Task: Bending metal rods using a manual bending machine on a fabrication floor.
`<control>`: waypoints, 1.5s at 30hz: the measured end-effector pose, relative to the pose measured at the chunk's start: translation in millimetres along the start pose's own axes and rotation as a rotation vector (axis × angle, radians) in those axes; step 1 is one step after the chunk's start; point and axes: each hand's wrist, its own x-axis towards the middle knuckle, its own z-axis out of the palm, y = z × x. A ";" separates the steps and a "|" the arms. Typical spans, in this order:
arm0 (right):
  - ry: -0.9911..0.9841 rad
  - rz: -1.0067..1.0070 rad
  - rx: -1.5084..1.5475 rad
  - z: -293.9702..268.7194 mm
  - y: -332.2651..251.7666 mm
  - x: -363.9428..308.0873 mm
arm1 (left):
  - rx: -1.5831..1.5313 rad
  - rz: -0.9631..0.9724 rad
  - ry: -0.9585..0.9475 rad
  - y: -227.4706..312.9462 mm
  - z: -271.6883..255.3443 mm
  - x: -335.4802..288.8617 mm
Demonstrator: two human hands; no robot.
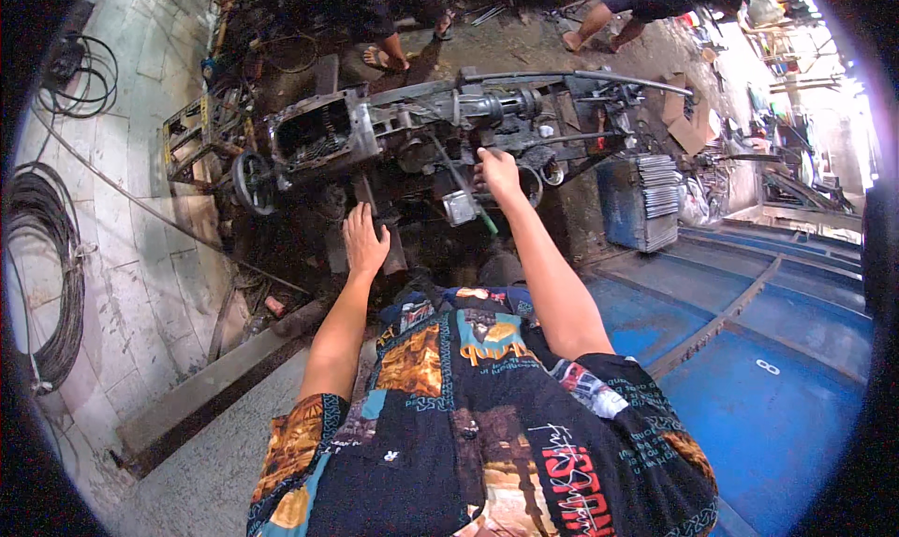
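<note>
1. Right hand (496, 173) curls at the metal machine (478, 106), its grip impossible to confirm; left hand (366, 241) unclenched.
2. Machine's long axis runs left-right across upper center, boxy end leftward.
3. Lettering covers the shirt (421, 481); white numeral marks blue panel (730, 425), lower right.

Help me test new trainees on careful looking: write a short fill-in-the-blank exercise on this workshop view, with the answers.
1. The large metal panels at the lower right are painted ____.
2. Beside the right hand, a slanting lever ends in a ____ handle.
3. The spoked wheel at the left of the long metal machine is nearer to the person's ____ hand.

Missing words: blue; green; left.
</note>
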 end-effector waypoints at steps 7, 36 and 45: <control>0.253 -0.427 -0.527 -74.2 -30.6 7.9 | -0.199 0.118 0.154 86.9 26.1 19.1; 0.018 -1.190 -1.121 -411.3 -104.7 263.8 | -0.033 -0.642 0.234 339.4 180.8 -6.4; 0.099 -0.994 -1.209 -401.5 -104.7 263.9 | -0.735 -1.021 0.127 282.6 252.1 -15.1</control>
